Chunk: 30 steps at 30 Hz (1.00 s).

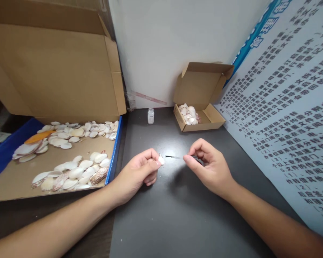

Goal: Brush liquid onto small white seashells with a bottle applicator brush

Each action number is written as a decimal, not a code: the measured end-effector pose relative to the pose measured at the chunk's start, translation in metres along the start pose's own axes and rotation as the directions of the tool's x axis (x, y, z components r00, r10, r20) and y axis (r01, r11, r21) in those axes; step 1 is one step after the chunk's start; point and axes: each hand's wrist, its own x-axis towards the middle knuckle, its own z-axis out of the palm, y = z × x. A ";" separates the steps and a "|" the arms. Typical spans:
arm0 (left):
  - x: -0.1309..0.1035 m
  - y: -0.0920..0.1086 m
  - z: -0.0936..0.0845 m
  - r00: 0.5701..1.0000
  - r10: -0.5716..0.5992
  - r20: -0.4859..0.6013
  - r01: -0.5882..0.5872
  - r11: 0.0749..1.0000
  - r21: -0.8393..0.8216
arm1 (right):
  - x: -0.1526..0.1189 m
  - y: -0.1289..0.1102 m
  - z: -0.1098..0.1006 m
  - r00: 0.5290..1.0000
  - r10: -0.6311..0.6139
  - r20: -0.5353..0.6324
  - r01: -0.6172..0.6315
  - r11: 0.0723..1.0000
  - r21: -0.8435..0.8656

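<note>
Between the thumb and fingers of my left hand (142,166) is a small white seashell (161,160), its free edge facing right. My right hand (208,166) pinches a thin brush (174,157) with a dark tip and a clear, slender shaft. The brush tip points left at the shell, with a small gap between them. Part of the brush handle is hidden behind my right fingers. Farther back on the dark table stands a small open glass bottle (150,116) with a label and pale contents.
A large cardboard box (56,71) with blue sides stands at the left, holding many seashells (78,172) and an orange piece (40,137). At the back right, a small cardboard box (204,84) holds more shells (190,114). A printed board (285,118) leans along the right.
</note>
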 end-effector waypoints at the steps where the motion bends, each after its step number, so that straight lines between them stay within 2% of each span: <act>1: 0.000 0.000 0.000 1.000 -0.005 -0.010 0.005 1.000 -0.004 | 0.000 0.000 0.001 1.000 -0.005 0.020 0.005 1.000 0.017; 4: 0.001 0.002 0.001 0.999 -0.011 -0.032 0.011 1.000 -0.015 | -0.001 0.000 0.004 0.997 0.007 0.071 -0.009 1.000 0.026; 7: 0.000 0.004 0.002 1.000 -0.008 -0.030 0.008 1.000 -0.022 | -0.001 0.001 0.005 0.997 0.043 0.057 -0.043 0.999 -0.013; 13: -0.001 0.004 0.003 0.999 -0.021 -0.041 0.020 1.000 -0.021 | -0.004 0.001 0.005 0.996 -0.043 0.073 0.041 0.999 0.029; 18: -0.001 0.005 0.003 0.999 -0.026 -0.043 0.025 1.000 -0.016 | -0.003 0.000 0.006 0.998 0.018 0.055 -0.014 0.998 -0.064; 25: -0.001 0.007 0.004 0.999 -0.024 -0.049 0.024 1.000 -0.006 | -0.007 0.003 0.004 0.997 -0.076 0.026 0.076 0.997 0.019; 30: -0.001 0.005 0.004 0.999 -0.014 -0.040 0.015 1.000 0.017 | -0.005 0.002 0.004 0.998 -0.048 -0.028 0.048 0.999 -0.026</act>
